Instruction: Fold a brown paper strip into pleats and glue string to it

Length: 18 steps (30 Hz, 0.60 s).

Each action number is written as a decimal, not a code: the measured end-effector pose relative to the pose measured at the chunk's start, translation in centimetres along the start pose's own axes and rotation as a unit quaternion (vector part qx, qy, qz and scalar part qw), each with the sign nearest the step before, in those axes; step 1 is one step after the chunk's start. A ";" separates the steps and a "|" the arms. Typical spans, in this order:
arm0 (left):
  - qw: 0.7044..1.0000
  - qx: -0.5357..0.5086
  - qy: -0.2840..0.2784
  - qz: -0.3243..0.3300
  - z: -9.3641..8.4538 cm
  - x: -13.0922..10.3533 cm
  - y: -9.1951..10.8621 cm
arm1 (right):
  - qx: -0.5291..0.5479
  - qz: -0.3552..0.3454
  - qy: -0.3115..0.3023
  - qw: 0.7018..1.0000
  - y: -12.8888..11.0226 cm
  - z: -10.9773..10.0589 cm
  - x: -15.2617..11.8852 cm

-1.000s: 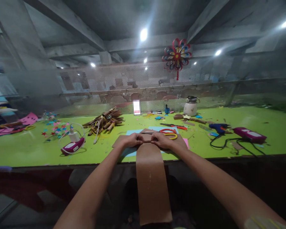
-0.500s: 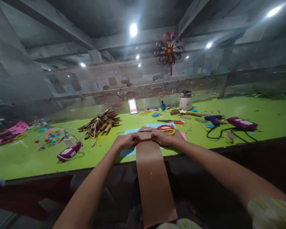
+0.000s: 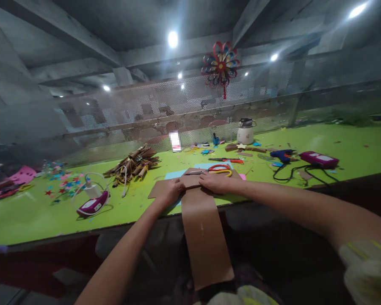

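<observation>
A long brown paper strip (image 3: 206, 237) hangs over the table's front edge toward me, its far end curled into a narrow roll between my hands. My left hand (image 3: 175, 188) is closed on the left end of that roll. At the right end, my right hand (image 3: 211, 183) has its fingers bent and pressed onto the roll. Beneath them lies a brown cardboard sheet (image 3: 160, 189) over light blue paper (image 3: 174, 174). Scissors (image 3: 220, 170) with red and yellow handles rest just beyond my right hand. The fingertips are partly hidden.
A bundle of brown paper rolls (image 3: 136, 165) lies left of the cardboard. Purple power strips (image 3: 93, 205) sit on both sides, with a blue glue gun (image 3: 282, 156) at right. A white jug (image 3: 245, 132) stands behind, and small paper stars (image 3: 71, 184) are scattered left.
The rolled end has come slightly toward the table's front edge, with more cardboard showing behind it. My right fingers have flattened over it, and the strip's lower end has risen a little.
</observation>
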<state>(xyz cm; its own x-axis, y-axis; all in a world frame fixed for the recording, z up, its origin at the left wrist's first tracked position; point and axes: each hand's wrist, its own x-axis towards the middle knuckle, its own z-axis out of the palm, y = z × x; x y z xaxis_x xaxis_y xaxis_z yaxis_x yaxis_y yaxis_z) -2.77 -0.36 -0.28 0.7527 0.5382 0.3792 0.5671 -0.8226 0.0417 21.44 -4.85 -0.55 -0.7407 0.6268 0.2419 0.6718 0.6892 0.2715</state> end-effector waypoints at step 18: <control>0.992 0.031 -0.115 -0.037 -3.2 0.3 2.7 | -0.012 -0.030 0.026 0.999 -1.0 -0.3 0.8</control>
<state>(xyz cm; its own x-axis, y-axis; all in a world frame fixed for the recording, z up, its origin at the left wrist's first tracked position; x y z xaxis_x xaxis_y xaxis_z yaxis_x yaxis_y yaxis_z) -2.10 -3.01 2.92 0.7610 0.6296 0.1563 0.6372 -0.7707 0.0018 20.18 -5.17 -0.34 -0.7792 0.5648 0.2716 0.6264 0.7153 0.3098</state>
